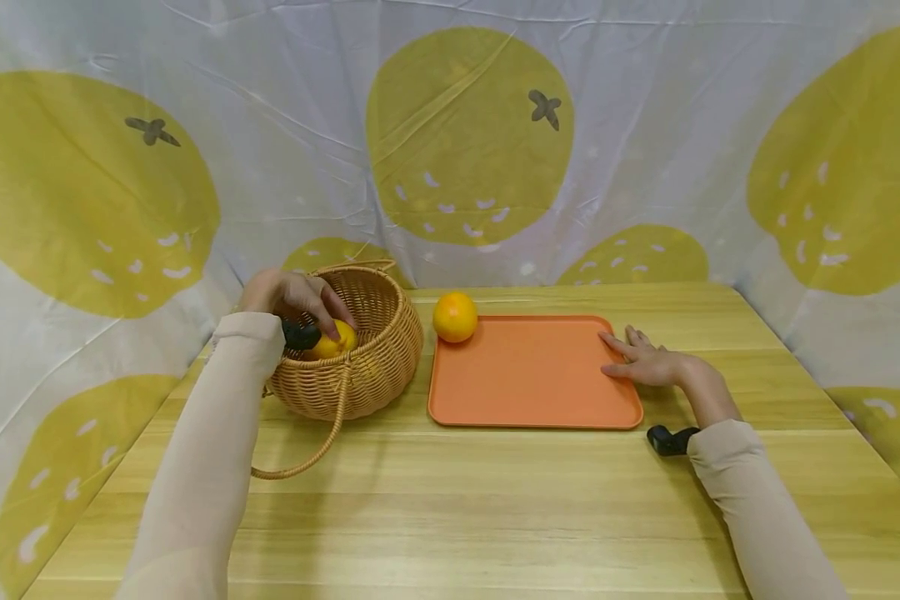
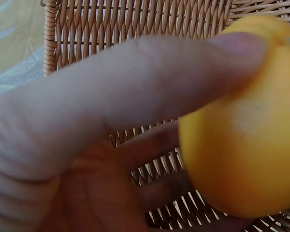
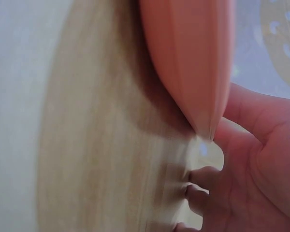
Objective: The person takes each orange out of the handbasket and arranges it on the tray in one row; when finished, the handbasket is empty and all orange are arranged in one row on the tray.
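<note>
Inside the wicker basket (image 1: 390, 383), my left hand (image 1: 303, 298) grips an orange (image 1: 340, 340). The left wrist view shows the thumb (image 2: 183, 77) laid across the top of this orange (image 2: 241, 150), with fingers behind and below it. A second orange (image 1: 455, 317) sits on the back left corner of the orange-coloured tray (image 1: 532, 375). At the tray's right edge, my right hand (image 1: 648, 362) rests with its fingers spread. Its thumb and forefinger reach the rim, as the right wrist view also shows beside the tray side (image 3: 188, 58); the other fingers lie toward the wooden table.
The basket's loop handle (image 1: 300, 471) hangs down in front onto the wooden table (image 1: 495, 517). A second handle (image 1: 367, 265) stands behind the basket's rim. A white cloth printed with yellow fruit (image 1: 468, 133) hangs behind and along both sides of the table.
</note>
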The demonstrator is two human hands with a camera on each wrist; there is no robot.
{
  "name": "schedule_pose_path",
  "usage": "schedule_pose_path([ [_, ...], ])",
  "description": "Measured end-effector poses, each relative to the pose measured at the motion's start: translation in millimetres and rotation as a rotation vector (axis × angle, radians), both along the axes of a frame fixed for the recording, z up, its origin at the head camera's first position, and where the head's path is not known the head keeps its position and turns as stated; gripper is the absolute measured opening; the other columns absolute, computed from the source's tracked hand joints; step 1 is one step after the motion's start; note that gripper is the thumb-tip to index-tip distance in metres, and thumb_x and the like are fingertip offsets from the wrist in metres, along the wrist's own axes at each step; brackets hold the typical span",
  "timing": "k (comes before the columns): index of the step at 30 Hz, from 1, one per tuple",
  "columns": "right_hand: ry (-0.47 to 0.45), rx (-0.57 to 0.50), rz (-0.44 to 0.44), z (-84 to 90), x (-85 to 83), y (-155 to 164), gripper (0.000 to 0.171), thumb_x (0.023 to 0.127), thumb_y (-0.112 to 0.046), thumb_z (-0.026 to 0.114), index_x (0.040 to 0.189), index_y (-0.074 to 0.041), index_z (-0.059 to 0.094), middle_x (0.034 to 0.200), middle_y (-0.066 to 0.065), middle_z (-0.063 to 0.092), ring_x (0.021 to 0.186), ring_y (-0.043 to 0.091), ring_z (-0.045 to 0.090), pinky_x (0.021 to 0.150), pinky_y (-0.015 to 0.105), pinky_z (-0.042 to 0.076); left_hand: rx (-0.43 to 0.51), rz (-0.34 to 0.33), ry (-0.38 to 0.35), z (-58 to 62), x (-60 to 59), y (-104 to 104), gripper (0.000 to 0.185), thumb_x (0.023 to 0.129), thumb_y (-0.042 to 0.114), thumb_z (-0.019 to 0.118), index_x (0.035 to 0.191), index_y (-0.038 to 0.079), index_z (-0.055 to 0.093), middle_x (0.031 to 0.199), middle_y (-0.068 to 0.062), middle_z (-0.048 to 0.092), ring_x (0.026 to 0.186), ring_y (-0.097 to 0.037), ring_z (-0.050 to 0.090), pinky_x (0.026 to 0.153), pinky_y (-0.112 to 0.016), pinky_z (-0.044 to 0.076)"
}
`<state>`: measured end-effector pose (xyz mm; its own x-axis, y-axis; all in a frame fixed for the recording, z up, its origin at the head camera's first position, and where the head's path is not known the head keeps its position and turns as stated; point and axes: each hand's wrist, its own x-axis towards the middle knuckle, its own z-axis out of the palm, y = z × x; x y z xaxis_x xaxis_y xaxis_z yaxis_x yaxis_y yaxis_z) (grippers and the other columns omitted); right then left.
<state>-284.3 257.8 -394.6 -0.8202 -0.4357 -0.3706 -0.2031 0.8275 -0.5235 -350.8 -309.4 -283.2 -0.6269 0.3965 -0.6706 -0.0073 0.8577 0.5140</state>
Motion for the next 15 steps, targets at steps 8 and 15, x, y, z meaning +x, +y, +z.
schedule_pose_path([
  [8, 0.002, 0.007, -0.001, 1.3, 1.1, 0.4, 0.086, 0.107, -0.044, 0.053, 0.165, -0.001, 0.008, 0.164, 0.040, -0.018, 0.151, 0.060, -0.018, 0.114, 0.079, -0.011, 0.008, 0.004, -0.128, 1.5, 1.5, 0.4, 0.068, 0.096, 0.010, 0.074, 0.157, 0.004, 0.043, 0.147, -0.014, 0.053, 0.110, -0.015, 0.060, 0.085, -0.022, 0.053],
  [15, -0.009, -0.005, -0.005, 1.2, 2.6, -0.3, 0.085, 0.107, -0.044, 0.053, 0.166, -0.003, 0.006, 0.164, 0.039, -0.019, 0.151, 0.058, -0.020, 0.116, 0.077, -0.012, -0.013, 0.021, -0.055, -3.4, 0.0, -0.8, 0.062, 0.099, 0.031, 0.071, 0.154, 0.010, 0.051, 0.161, -0.018, 0.039, 0.139, -0.027, 0.041, 0.106, -0.033, 0.044],
])
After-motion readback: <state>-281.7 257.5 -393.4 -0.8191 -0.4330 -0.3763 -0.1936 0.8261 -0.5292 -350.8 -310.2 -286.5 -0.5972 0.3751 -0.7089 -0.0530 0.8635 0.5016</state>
